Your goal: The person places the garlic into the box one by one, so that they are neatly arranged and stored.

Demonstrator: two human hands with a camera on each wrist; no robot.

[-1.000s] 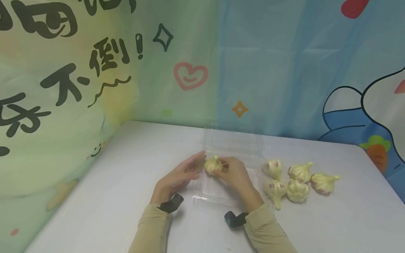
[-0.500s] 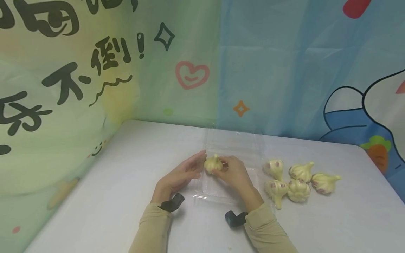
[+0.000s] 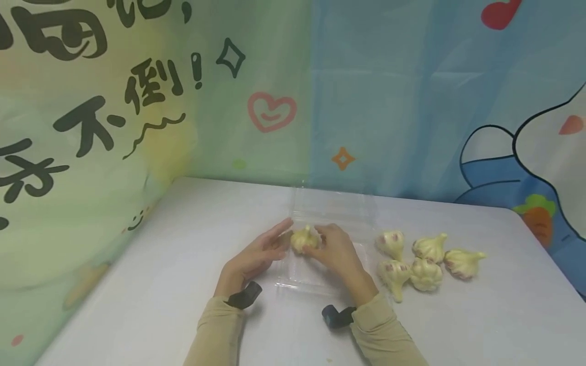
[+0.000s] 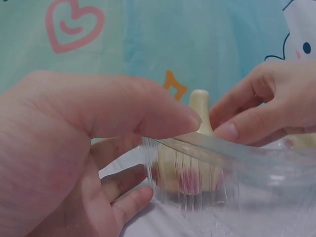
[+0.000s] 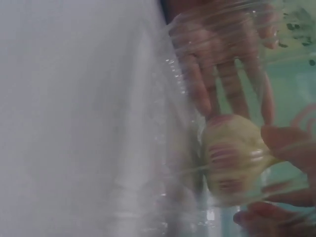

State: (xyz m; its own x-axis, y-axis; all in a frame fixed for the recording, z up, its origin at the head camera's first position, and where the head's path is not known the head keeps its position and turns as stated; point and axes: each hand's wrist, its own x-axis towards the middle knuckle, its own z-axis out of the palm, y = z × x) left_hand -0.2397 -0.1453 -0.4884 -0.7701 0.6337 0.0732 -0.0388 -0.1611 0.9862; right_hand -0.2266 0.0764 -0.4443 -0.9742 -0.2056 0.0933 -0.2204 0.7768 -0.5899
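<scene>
A pale garlic bulb [image 3: 302, 240] stands stem up in the back left part of a clear plastic container [image 3: 304, 277]. My right hand [image 3: 338, 251] pinches that bulb from the right, thumb in front and fingers behind. In the left wrist view, purple streaks on the garlic [image 4: 200, 108] show through the container's wall. Outside the left side, my left hand [image 3: 256, 254] lies along the wall with fingers stretched out. Its thumb reaches level with the rim; whether it presses there I cannot tell. The right wrist view looks through clear plastic at the bulb [image 5: 232, 158].
Several more garlic bulbs [image 3: 426, 274] lie close together on the white table [image 3: 458, 325], to the right of the container. The container's clear lid [image 3: 331, 203] lies folded back behind it. A printed cloth [image 3: 375, 101] hangs along the table's back and left edges.
The head view has shifted slightly, so everything sits a little further left. Both hands and the garlic bulb keep nearly the same place over the container.
</scene>
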